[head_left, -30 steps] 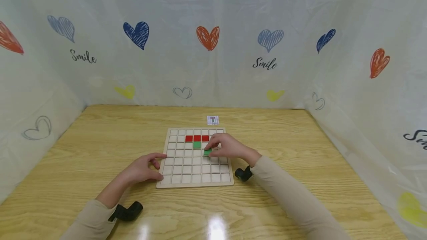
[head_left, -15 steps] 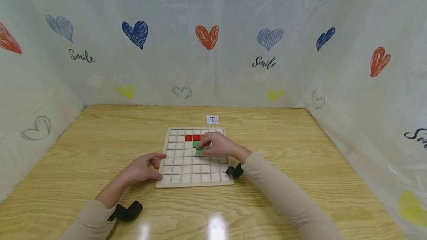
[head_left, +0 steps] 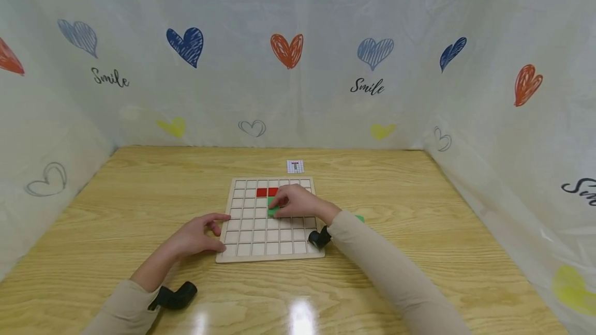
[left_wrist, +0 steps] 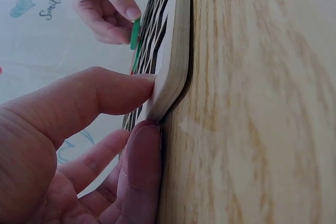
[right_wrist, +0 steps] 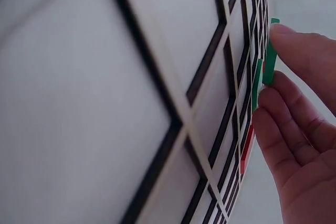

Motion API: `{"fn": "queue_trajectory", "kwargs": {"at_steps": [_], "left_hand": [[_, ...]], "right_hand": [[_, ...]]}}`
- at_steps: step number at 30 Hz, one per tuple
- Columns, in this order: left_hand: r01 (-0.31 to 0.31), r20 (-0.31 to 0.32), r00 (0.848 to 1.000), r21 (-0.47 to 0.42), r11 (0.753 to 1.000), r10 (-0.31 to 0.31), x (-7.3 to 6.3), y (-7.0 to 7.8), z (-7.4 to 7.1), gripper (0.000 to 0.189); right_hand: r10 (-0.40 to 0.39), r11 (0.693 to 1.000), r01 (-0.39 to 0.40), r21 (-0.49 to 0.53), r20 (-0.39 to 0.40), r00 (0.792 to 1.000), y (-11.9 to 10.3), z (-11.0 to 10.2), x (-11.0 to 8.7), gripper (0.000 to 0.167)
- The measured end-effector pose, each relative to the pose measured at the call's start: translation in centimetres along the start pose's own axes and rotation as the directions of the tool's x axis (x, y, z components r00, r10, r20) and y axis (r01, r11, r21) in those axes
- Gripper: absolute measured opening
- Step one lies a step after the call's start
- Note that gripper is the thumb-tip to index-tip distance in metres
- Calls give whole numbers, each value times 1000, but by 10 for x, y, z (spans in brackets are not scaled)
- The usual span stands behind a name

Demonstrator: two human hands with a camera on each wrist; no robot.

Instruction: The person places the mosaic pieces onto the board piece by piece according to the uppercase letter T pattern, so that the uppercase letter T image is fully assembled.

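A light wooden grid board [head_left: 247,249] lies on the table with red tiles [head_left: 262,192] in an upper row and a green tile [right_wrist: 256,85] below them. My right hand [head_left: 300,202] pinches another green tile [right_wrist: 270,53] between thumb and fingers, tilted close over the grid. In the right wrist view this held tile stands beside the placed green one. My right hand hides part of the red row. My left hand [head_left: 194,234] rests at the board's left edge, thumb near the front corner and index finger farther up, fingertips touching the rim [left_wrist: 170,72].
A small pattern card [head_left: 295,166] with a T figure lies behind the board. A bit of green [head_left: 360,218] shows behind my right sleeve on the wooden table [head_left: 163,190]. A white curtain [head_left: 223,87] with printed hearts surrounds the far and side edges.
My right hand has moved left with the green tile, from a column right of the placed green tile to just below it. My left hand stays at the board's edge.
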State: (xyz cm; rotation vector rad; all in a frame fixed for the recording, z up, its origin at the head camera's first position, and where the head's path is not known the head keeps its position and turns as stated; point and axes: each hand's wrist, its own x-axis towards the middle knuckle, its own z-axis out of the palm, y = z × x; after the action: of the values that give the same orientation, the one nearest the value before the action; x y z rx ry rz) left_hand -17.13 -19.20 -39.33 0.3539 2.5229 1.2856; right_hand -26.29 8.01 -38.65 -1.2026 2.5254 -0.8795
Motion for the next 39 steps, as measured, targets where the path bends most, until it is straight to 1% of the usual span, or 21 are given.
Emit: {"fn": "queue_trajectory", "kwargs": {"at_steps": [6,9,13,17,22,27,33,39], "left_hand": [[-13,6,1000,-2,1000,13,-1,0,-2,67],[-13,6,1000,-8,1000,13,-1,1,-2,67],[-11,9,1000,-14,1000,11,-1,1,-1,67],[-7,8,1000,-9,1000,7,-1,1,-1,67],[-1,6,1000,-4,1000,1,-2,3,-1,66],[0,6,1000,-2,1000,0,-3,4,-1,66],[-10,3,1000,-9,1000,10,-2,1,-1,67],[-13,-3,1000,-3,1000,13,-2,0,0,67]], "right_hand": [[37,998,-35,-49,48,998,-2,0,6,16],[48,996,-43,-83,59,997,-3,1,9,17],[53,994,-46,-99,70,996,-5,2,10,18],[42,994,-34,-107,74,996,-7,1,10,20],[24,992,-17,-126,60,998,-7,-1,8,22],[3,995,2,-99,50,999,-6,-4,4,21],[-51,995,55,-77,55,997,-7,-8,-6,19],[-59,996,63,-57,64,996,-8,-11,-18,21]]}}
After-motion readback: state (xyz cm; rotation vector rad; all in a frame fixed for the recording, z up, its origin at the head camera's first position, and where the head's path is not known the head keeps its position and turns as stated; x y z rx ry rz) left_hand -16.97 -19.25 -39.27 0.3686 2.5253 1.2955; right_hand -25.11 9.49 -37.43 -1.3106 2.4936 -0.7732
